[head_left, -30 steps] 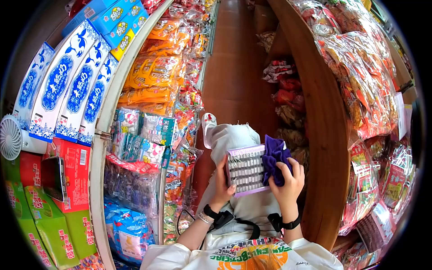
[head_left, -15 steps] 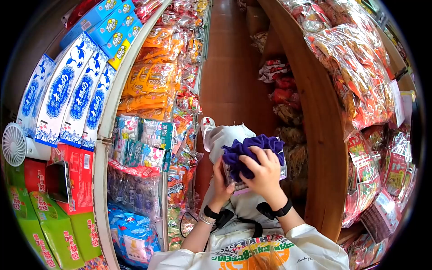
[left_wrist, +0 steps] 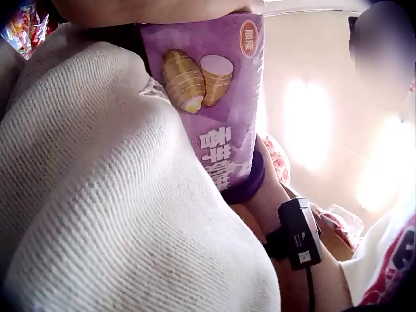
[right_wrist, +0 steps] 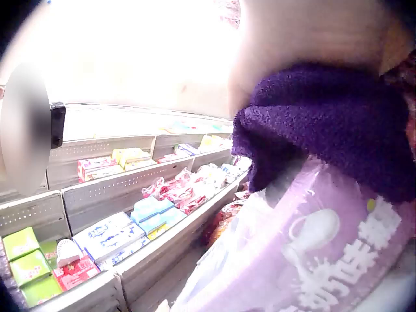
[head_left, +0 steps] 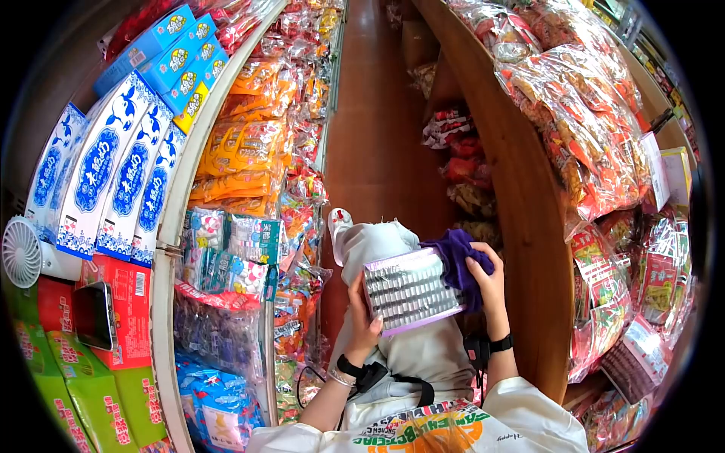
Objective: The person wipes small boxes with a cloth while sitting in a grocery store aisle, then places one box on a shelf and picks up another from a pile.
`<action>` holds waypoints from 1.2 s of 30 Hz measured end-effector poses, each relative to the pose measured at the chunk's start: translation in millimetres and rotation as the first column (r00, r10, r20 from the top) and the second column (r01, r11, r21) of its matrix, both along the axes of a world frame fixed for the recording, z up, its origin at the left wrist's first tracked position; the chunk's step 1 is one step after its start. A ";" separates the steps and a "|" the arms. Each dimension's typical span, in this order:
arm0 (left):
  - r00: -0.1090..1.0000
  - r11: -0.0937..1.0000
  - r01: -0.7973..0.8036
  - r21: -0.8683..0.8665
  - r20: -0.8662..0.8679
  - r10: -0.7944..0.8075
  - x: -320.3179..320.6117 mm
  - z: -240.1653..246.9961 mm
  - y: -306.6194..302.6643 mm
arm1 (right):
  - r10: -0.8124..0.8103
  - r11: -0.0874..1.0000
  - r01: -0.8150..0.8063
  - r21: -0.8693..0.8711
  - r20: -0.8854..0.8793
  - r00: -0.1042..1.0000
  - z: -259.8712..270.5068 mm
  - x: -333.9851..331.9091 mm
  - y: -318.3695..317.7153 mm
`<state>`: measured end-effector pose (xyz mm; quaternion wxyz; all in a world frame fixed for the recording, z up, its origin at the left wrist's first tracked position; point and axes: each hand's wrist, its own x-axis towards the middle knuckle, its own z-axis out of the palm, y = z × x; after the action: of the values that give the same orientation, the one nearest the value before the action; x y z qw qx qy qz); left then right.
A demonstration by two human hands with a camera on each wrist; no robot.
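A purple taro-flavoured snack pack (head_left: 411, 291) is held over the person's lap, its clear wrapped face with rows of small pieces turned up. In the left wrist view its purple side shows printed taro (left_wrist: 182, 81). My left hand (head_left: 365, 321) grips the pack's left end, thumb at the near corner. My right hand (head_left: 491, 283) grips a dark purple cloth (head_left: 453, 259), bunched at the pack's right end, with the thumb on top. In the right wrist view the fluffy cloth (right_wrist: 325, 110) folds over the pack's edge; part of the fingers is hidden.
Bagged snacks (head_left: 245, 147) fill the left shelf, beside blue-and-white cartons (head_left: 98, 166), a small white fan (head_left: 23, 253) and a phone (head_left: 96, 315). A wooden shelf edge (head_left: 529, 174) with large bags (head_left: 581, 121) runs along the right. Between them lies a red-brown aisle floor (head_left: 374, 136).
The right hand and cloth went left across the pack's upper face, covering most of it half a second ago, then back to its right end. The left hand kept its grip.
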<state>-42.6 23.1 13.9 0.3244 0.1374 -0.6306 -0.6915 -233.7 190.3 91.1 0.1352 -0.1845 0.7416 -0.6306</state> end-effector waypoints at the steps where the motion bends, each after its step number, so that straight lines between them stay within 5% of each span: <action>1: 1.000 1.000 -0.013 0.011 -0.007 0.013 -0.1 -1.0 1.0 | 0.010 0.997 -0.006 -0.071 0.067 0.998 -1.8 2.3 2.5; 7: 0.996 0.998 -0.007 -0.060 0.084 0.012 -0.4 -10.0 -1.1 | -0.072 0.992 0.088 0.090 -0.170 0.983 -6.6 23.0 20.0; 10: 0.998 0.960 -0.032 -0.276 0.034 0.044 0.1 -9.3 -9.1 | -0.050 0.993 0.075 0.093 -0.249 0.967 0.5 28.2 21.3; 15: 0.982 0.982 0.187 -0.037 0.008 -0.187 8.0 10.2 -22.6 | 0.023 0.993 0.011 0.114 -0.292 0.956 8.6 19.3 8.9; 17: 0.988 0.984 0.155 -0.086 -0.011 -0.156 15.9 2.7 -28.9 | 0.067 0.990 -0.022 0.138 -0.325 0.943 11.5 14.9 1.8; 20: 0.997 0.993 0.075 0.091 0.021 -0.077 27.3 3.9 -40.9 | 0.124 0.983 -0.064 0.174 -0.359 0.925 18.0 8.6 -8.6; 23: 0.993 0.996 0.067 -0.067 0.101 -0.060 42.9 -12.3 -56.8 | 0.154 0.978 -0.089 0.186 -0.369 0.917 19.5 6.0 -16.4; 24: 0.999 1.000 0.009 0.019 0.038 -0.010 38.0 3.0 -48.5 | 0.152 0.980 -0.093 0.175 -0.363 0.919 20.1 5.9 -18.3; 33: 0.973 0.991 0.100 0.085 0.200 -0.115 12.4 41.5 -72.9 | 0.199 0.978 -0.162 0.132 -0.359 0.912 19.2 5.5 -19.3; 35: 0.880 0.948 0.315 0.050 0.360 -0.312 6.4 52.6 -82.6 | 0.200 0.979 -0.170 0.113 -0.370 0.907 19.4 5.0 -19.1; 36: 0.816 0.908 0.381 0.175 0.398 -0.419 4.7 53.3 -85.2 | 0.198 0.979 -0.169 0.110 -0.371 0.907 16.9 4.0 -19.1</action>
<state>-37.9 -62.2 67.2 0.0196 0.1638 -0.6699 -0.7239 -229.6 171.2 108.1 0.0546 -0.3667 0.7564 -0.5388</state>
